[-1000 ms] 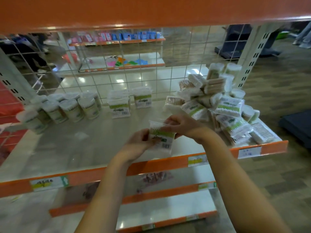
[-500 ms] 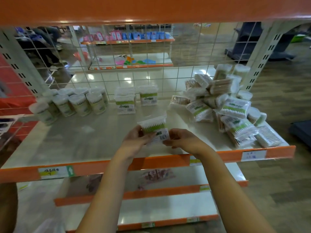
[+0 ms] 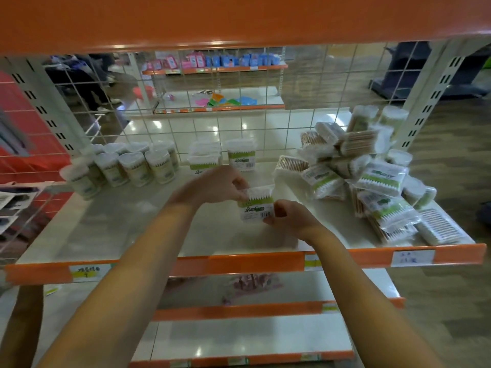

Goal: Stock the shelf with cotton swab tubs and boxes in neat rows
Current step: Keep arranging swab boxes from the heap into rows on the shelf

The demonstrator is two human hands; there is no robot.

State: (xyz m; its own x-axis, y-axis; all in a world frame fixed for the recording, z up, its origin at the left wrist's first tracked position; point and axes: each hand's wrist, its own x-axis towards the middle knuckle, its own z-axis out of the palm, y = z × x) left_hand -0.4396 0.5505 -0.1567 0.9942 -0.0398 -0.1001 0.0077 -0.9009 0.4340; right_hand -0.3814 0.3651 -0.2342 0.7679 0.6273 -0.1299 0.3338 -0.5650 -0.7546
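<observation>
I hold a clear cotton swab box (image 3: 256,207) with a green and white label upright over the middle of the shelf (image 3: 119,229). My left hand (image 3: 215,185) grips its upper left side and my right hand (image 3: 288,217) pinches its lower right corner. At the back stand two like boxes (image 3: 241,156), the left one a stack (image 3: 204,158). A row of round swab tubs (image 3: 132,168) lines the back left. A loose heap of swab packs and tubs (image 3: 372,176) fills the right end.
A wire grid back panel (image 3: 265,123) closes the shelf behind the stock. An orange shelf (image 3: 239,19) hangs close overhead. Lower shelves (image 3: 252,338) jut out below, one with a pinkish pack (image 3: 249,284). Perforated uprights (image 3: 435,94) stand at both sides.
The box has turned upright and moved forward onto the shelf, toward the two boxes at the back. My left hand shifted to its top, my right to its lower corner.
</observation>
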